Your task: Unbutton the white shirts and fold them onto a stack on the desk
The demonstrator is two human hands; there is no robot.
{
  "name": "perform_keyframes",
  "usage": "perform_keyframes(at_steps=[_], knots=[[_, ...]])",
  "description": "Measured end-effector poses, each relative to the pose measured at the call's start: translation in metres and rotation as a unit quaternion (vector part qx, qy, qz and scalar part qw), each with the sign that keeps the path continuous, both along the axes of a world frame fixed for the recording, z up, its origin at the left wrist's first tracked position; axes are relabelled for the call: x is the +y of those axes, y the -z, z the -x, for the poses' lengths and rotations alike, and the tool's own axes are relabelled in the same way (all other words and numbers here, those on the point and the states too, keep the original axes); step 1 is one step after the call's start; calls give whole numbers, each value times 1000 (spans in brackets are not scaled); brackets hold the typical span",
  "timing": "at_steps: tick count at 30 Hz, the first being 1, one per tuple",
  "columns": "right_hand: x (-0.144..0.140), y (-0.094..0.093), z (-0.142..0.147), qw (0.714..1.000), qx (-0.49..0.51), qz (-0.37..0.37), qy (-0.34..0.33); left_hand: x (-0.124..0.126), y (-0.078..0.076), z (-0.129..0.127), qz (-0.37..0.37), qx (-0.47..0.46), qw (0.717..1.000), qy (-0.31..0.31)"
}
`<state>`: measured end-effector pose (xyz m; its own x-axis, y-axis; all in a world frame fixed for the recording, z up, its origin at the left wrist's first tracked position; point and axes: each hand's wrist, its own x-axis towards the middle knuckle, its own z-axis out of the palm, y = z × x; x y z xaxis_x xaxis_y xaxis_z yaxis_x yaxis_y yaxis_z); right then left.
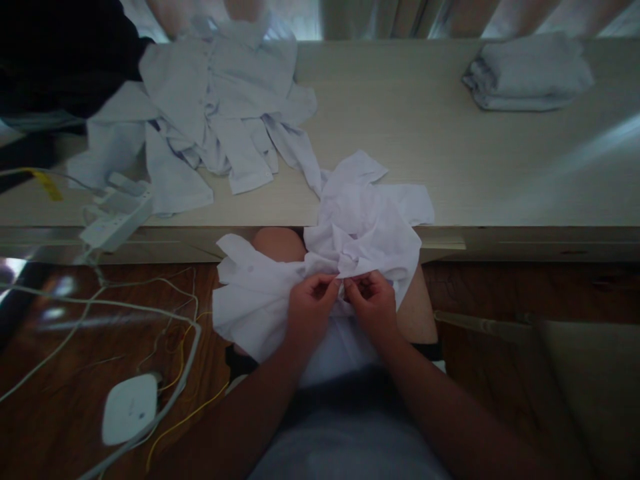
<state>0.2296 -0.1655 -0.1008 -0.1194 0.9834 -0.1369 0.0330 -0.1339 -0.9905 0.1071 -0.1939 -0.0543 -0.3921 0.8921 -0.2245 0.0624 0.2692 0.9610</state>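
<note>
A crumpled white shirt [365, 220] hangs from the near edge of the pale wooden table [425, 147] down onto my lap. My left hand [310, 307] and my right hand [373, 303] sit close together at the shirt's lower middle. Each pinches a fold of its fabric between thumb and fingers. Part of the shirt spreads to the left over my knee.
A heap of white shirts [220, 113] lies at the table's back left beside dark cloth [60, 60]. A folded stack [530, 73] rests at the back right. A power strip [117, 217] sits on the left edge; cables and a white box [130, 407] lie on the floor.
</note>
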Motion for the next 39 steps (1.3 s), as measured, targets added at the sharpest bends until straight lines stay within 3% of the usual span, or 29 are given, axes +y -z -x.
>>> perform_keyframes(at_steps=[16,22,28,33,39], knots=[[4,-3,0,996,66,59,-33,-3,2,-1,-11,35,999,33],[6,-1,-1,998,6,28,-53,-4,5,0,-9,55,998,43],[4,4,1,998,-50,-8,-43,-2,18,-4,2,98,994,55],[3,5,3,998,3,10,-63,-2,26,-5,7,121,991,60],[-1,-1,5,998,-1,8,-67,-2,22,-4,-2,130,990,60]])
